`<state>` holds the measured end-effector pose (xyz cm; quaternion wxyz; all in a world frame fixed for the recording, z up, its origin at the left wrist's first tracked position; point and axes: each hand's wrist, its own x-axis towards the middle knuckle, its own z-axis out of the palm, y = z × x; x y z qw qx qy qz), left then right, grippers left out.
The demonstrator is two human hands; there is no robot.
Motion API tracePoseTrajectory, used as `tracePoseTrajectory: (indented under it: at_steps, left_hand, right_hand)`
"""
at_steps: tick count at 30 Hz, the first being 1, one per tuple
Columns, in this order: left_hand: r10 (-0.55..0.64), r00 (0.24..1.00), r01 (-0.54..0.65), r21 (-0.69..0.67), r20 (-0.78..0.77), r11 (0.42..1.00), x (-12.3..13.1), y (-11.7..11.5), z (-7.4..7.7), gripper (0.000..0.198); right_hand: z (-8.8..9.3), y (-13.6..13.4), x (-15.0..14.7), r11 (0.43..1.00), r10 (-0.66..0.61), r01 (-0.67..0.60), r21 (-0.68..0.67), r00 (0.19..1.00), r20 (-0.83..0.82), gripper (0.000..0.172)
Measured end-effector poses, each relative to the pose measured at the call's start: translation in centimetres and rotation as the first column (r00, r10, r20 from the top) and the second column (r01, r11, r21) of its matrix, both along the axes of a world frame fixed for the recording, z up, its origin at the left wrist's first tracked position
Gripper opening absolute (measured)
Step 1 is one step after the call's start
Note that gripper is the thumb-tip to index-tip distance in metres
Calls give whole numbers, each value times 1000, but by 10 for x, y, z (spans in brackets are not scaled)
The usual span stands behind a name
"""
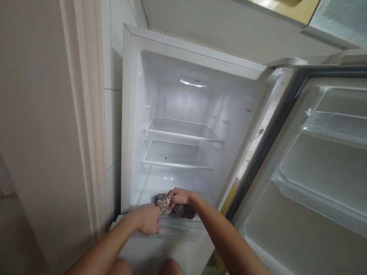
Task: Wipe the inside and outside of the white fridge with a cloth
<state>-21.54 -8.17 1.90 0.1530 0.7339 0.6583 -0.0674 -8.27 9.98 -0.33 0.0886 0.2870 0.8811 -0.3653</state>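
A patterned grey-brown cloth [185, 211] lies bunched up low in the fridge, over a clear drawer [180, 233] that is pulled partly out. My right hand [181, 197] is closed on the cloth from above, with a paler patterned fold showing beside its fingers. To the left, my left hand [148, 219] is curled over the drawer's front edge, its fingertips mostly hidden from me. The cloth's left end comes close to the knuckles of that hand.
Two glass shelves, an upper shelf [184, 129] and a lower shelf [178, 155], sit above my hands. The fridge door [317, 178] stands wide to the right, with clear door racks. A door frame [85, 101] rises close on the left. Yellow cabinets [273, 2] hang overhead.
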Motion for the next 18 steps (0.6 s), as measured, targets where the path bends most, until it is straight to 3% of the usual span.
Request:
tracePoseTrajectory:
  at_steps: [5,8,14,18]
  left_hand:
    - [4,1000,-4,13,-11,1000,0,-2,-4,28]
    - [-1,1000,1,21,-5,1000,2,-5,-4,27]
    - [5,1000,-5,39,13,999,2,-5,-2,29]
    - [12,1000,-13,44,19,999,-4,4,-3,27]
  right_hand:
    - [18,24,59,980,-175,161,116,977,118,29]
    - [23,30,75,932,-282,254,259,957,76,33]
    - [8,22,47,825,-360,342,450,932,-50,33]
    - [-2,29,12,807,-385,371,460,921,-67,38]
